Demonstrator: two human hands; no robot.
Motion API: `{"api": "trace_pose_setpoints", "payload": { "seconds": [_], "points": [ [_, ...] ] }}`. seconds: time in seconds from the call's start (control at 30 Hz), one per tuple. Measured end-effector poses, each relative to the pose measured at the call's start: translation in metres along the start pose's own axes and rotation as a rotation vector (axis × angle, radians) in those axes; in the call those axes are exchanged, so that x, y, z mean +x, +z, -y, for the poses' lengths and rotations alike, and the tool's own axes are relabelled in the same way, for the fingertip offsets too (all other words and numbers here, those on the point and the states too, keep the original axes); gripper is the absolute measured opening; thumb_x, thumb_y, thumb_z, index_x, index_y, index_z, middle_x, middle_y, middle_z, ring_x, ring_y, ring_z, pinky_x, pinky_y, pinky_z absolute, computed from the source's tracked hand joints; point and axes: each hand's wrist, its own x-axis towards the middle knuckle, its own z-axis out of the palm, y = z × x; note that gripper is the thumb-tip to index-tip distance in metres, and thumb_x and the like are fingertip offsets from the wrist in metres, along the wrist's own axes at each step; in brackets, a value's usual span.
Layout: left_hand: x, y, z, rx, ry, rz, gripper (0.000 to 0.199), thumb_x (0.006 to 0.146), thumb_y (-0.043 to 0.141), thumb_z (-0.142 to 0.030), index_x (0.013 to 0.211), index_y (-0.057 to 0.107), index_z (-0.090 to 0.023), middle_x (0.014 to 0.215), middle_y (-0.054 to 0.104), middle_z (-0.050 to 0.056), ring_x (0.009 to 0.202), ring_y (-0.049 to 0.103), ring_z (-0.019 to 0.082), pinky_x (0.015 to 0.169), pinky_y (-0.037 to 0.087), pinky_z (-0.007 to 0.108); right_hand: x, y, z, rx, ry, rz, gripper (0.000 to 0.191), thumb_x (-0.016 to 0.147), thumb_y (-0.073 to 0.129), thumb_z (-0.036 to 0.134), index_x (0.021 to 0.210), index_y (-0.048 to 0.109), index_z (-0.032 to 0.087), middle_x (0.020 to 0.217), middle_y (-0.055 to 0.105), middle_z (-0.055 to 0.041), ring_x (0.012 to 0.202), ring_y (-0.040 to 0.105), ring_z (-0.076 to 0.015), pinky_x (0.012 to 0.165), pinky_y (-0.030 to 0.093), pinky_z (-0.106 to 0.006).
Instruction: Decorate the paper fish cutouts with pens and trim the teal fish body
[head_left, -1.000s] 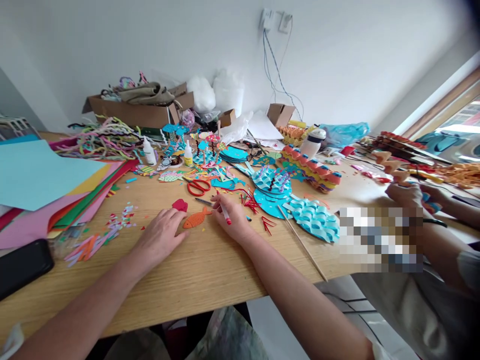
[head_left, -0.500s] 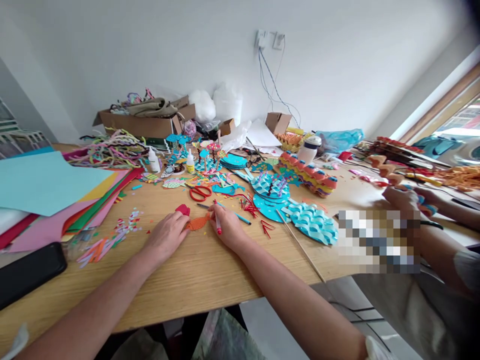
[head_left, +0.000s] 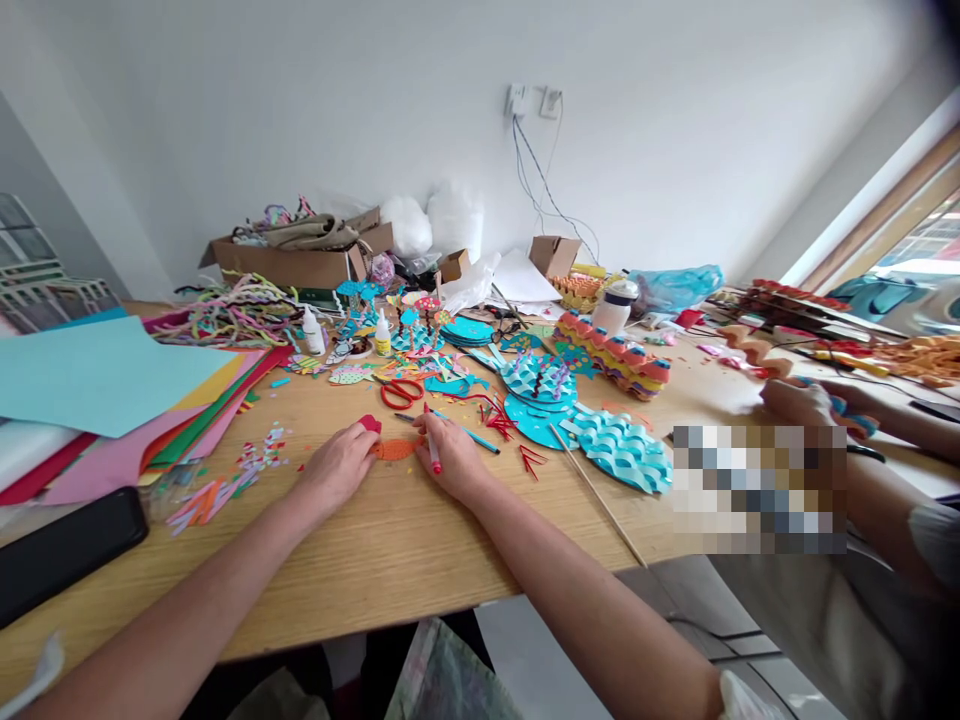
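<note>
An orange paper fish (head_left: 396,450) with a red end piece (head_left: 370,424) lies on the wooden table between my hands. My left hand (head_left: 337,468) holds it at its left side, fingers bent and pressed on the paper. In the fingers of my right hand (head_left: 454,458) is a red marker (head_left: 433,452), held at a slant close to the fish's right edge. Just beyond are red-handled scissors (head_left: 403,393) and a blue pen (head_left: 480,440). My right fingers partly cover the dark pen-like thing (head_left: 405,415) behind them.
Coloured paper sheets (head_left: 97,375) and a black phone (head_left: 71,540) are at left. Paper scraps (head_left: 262,450) lie nearby. Glue bottles (head_left: 313,332), blue paper fish pieces (head_left: 626,450), a wooden stick (head_left: 600,497) and egg-carton strips (head_left: 611,355) spread rightward. Another person's hand (head_left: 799,405) works at right.
The view has shifted slightly, so the scene sits a little lower at the back. Both hands stay at the orange fish, with the marker still in my right hand.
</note>
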Motion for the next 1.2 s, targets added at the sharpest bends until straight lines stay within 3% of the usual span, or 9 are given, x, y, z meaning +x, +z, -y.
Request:
{"api": "trace_pose_setpoints", "payload": {
  "seconds": [0.53, 0.73, 0.9, 1.07, 1.2],
  "points": [
    [0.023, -0.004, 0.009, -0.171, -0.084, 0.111, 0.022, 0.067, 0.047, -0.005, 0.078, 0.060, -0.019, 0.084, 0.060, 0.002, 0.080, 0.058, 0.018, 0.073, 0.043, 0.026, 0.002, 0.005, -0.002, 0.011, 0.047, 0.016, 0.034, 0.070, 0.053, 0.009, 0.102, 0.053, 0.018, 0.086, 0.062, -0.0056, 0.080, 0.055, -0.0190, 0.071, 0.042, -0.029],
    [0.026, -0.005, 0.010, -0.293, -0.070, 0.071, 0.029, 0.066, 0.045, -0.007, 0.087, 0.063, -0.017, 0.090, 0.062, 0.006, 0.085, 0.057, 0.020, 0.078, 0.043, 0.029, 0.002, 0.007, -0.004, 0.057, -0.010, -0.035, 0.034, 0.067, 0.051, 0.008, 0.099, 0.053, 0.019, 0.080, 0.061, -0.0027, 0.074, 0.055, -0.0176, 0.066, 0.040, -0.027],
    [0.027, -0.009, 0.013, -0.449, -0.060, 0.051, 0.026, 0.073, 0.044, -0.022, 0.090, 0.064, -0.018, 0.096, 0.064, 0.006, 0.092, 0.057, 0.020, 0.084, 0.042, 0.029, 0.002, 0.002, 0.002, 0.204, 0.008, -0.087, 0.028, 0.067, 0.047, 0.009, 0.093, 0.052, 0.020, 0.070, 0.057, 0.0011, 0.061, 0.051, -0.0143, 0.058, 0.038, -0.024],
    [0.025, -0.008, 0.015, -0.614, -0.074, 0.069, 0.025, 0.071, 0.045, -0.035, 0.078, 0.061, -0.017, 0.077, 0.063, 0.002, 0.074, 0.057, 0.019, 0.067, 0.045, 0.027, 0.003, -0.005, 0.011, 0.401, 0.073, -0.104, 0.023, 0.066, 0.046, 0.010, 0.087, 0.051, 0.020, 0.061, 0.050, 0.0045, 0.055, 0.047, -0.0125, 0.056, 0.037, -0.023],
    [0.026, -0.010, 0.013, -0.678, -0.116, 0.047, 0.025, 0.068, 0.044, -0.040, 0.068, 0.056, -0.018, 0.063, 0.056, -0.001, 0.062, 0.052, 0.017, 0.057, 0.040, 0.026, 0.001, -0.012, 0.016, 0.576, 0.097, -0.082, 0.021, 0.068, 0.048, 0.014, 0.087, 0.049, 0.020, 0.073, 0.054, 0.0025, 0.062, 0.050, -0.0122, 0.060, 0.040, -0.024]
  ]
}}
